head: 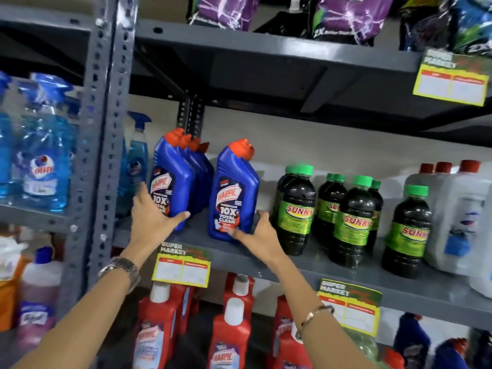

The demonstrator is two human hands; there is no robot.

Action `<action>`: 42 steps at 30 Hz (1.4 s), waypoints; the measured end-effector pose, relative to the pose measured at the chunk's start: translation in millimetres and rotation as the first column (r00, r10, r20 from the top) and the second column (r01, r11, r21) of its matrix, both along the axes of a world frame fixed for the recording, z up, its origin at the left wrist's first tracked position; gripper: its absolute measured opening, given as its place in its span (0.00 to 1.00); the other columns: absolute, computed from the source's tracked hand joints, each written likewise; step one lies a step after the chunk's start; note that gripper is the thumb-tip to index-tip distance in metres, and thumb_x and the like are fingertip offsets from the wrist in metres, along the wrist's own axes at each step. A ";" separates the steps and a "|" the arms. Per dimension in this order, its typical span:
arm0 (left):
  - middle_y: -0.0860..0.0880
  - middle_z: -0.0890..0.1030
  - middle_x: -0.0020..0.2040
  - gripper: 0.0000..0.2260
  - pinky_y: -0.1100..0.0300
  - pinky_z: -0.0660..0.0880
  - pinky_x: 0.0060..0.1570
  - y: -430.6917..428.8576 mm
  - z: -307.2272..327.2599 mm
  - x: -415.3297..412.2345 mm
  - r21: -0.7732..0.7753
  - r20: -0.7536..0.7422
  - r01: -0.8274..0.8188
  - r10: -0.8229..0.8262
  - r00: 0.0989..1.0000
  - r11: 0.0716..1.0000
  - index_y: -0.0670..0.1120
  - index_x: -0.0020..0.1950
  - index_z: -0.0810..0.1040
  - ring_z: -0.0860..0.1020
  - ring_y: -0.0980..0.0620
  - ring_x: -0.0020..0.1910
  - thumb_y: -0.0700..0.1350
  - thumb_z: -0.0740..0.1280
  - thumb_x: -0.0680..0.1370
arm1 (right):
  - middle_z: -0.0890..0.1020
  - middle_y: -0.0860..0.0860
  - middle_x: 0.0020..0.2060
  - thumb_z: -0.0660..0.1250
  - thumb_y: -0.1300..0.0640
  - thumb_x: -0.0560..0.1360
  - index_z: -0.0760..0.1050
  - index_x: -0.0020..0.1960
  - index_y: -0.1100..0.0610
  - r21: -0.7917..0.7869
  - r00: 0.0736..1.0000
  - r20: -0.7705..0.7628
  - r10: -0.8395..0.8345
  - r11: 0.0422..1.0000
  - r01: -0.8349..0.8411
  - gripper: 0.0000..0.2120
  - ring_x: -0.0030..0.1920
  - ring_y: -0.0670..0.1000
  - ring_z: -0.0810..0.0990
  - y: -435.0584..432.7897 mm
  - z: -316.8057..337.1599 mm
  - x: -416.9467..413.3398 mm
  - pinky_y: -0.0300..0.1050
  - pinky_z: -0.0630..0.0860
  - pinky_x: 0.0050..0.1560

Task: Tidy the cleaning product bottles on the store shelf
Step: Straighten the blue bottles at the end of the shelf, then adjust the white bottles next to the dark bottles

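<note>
So both hands are up at the middle shelf (332, 267), the grey metal one with the price tags clipped to its front lip. The left hand (151, 217) is spread open, thumb stretched out to the right and touching the bottom corner of the front bottle in the blue Harpic row (173, 179), fingers reaching round its left side, not really clamped on it. That row runs straight back toward the wall, four red caps in a line, tucked close to the slotted upright post (103, 129) on the left.

The right hand (259, 233) is also open, with the thumb pressed on the bottom front of the single blue Harpic bottle (234, 193) and the fingers round its right side. Can't tell if it's properly gripping, looks more like cradling. That bottle stands a bit tilted, near the front edge of the shelf, with a clear strip of bare shelf between it and the row.

Just right of it are the Sunny bottles (295, 209), dark with green caps, standing in a loose bunch, some forward near the lip and some further back. The nearest one sits just beside the right hand's fingers, so it's tight on that side. Plenty of headroom above the caps under the next shelf up.
</note>
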State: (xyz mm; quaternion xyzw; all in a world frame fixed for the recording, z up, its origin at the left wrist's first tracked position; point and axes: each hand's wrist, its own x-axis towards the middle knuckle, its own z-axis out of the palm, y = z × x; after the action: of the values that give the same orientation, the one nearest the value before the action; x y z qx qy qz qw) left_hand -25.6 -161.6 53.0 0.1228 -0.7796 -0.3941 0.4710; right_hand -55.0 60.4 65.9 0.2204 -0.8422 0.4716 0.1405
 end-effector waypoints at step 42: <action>0.47 0.69 0.68 0.27 0.55 0.66 0.65 508.5 -4.9 20.6 -0.348 -0.279 0.593 -0.684 0.674 0.726 0.45 0.69 0.65 0.67 0.49 0.66 0.47 0.69 0.73 | 0.75 0.57 0.58 0.67 0.53 0.71 0.67 0.62 0.57 -0.602 0.264 -0.154 -0.952 0.302 0.739 0.22 0.57 0.60 0.76 481.9 -13.4 44.3 0.56 0.73 0.53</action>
State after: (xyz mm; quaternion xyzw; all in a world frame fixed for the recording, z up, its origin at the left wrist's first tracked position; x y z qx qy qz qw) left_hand -5.0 346.8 48.1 -0.2953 -0.7025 -0.4581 0.4577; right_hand -10.8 542.3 52.5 -0.2063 -0.6321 0.4058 0.6271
